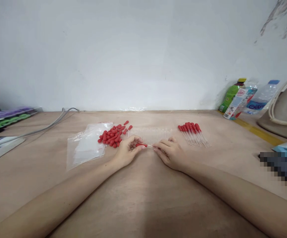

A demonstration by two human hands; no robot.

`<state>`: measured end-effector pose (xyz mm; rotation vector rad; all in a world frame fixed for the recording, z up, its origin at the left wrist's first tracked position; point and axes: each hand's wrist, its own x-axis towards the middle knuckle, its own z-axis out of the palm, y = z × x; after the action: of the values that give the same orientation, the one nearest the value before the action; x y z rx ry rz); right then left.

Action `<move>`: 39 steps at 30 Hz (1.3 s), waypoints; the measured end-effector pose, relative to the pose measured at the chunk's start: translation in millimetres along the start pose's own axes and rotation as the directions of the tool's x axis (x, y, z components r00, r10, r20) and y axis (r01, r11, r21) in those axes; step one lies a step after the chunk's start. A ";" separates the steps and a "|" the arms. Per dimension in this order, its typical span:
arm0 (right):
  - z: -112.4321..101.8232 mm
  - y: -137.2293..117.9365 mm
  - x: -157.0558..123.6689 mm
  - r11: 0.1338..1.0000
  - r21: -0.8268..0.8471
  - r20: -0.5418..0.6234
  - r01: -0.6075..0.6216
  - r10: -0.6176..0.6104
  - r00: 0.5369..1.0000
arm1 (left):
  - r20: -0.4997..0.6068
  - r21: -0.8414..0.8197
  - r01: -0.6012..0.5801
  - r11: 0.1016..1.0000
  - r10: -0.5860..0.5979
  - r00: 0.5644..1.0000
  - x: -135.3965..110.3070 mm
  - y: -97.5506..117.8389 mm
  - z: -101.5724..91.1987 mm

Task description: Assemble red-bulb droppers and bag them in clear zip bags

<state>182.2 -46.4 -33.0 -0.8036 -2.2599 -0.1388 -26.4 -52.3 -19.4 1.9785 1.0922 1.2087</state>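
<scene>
Between thumb and fingers, my left hand [128, 150] pinches a red rubber dropper bulb [141, 145]. My right hand [170, 152] is closed on a thin clear glass dropper tube [150, 146], whose end meets the mouth of the bulb; how deep it sits I cannot tell. Behind both hands lies a row of clear tubes [153, 134], partly hidden by my fingers. A pile of loose red bulbs [112, 136] is left of my left hand. Right of my right hand, several droppers with red bulbs fitted [193, 132] lie side by side.
Clear plastic bags [86, 145] lie left of the bulb pile. A grey cable [51, 124] runs along the left. Bottles [262, 97], a carton [236, 103] and a beige hat-like item [284, 109] stand back right. A pixelated dark object [282, 168] lies at right. A wall [133, 56] closes the back.
</scene>
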 end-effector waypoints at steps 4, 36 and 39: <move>0.2 0.4 -0.3 0.998 0.044 -0.024 -0.034 0.035 0.999 | 0.053 -0.056 0.056 0.997 -0.053 0.997 -0.8 -4.4 0.5; -11.8 10.8 -1.8 0.994 0.107 0.046 -0.006 0.001 0.999 | 0.130 0.238 -0.109 0.965 0.080 0.988 -1.9 3.4 -3.2; -10.5 10.1 -2.9 0.994 0.108 0.031 0.002 -0.005 1.000 | 0.130 0.242 -0.120 0.963 0.091 0.987 -2.3 3.2 -3.3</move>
<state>196.0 -43.2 -28.6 -0.7496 -2.2767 -0.0055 -28.9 -55.7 -16.5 2.2944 1.1372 1.0329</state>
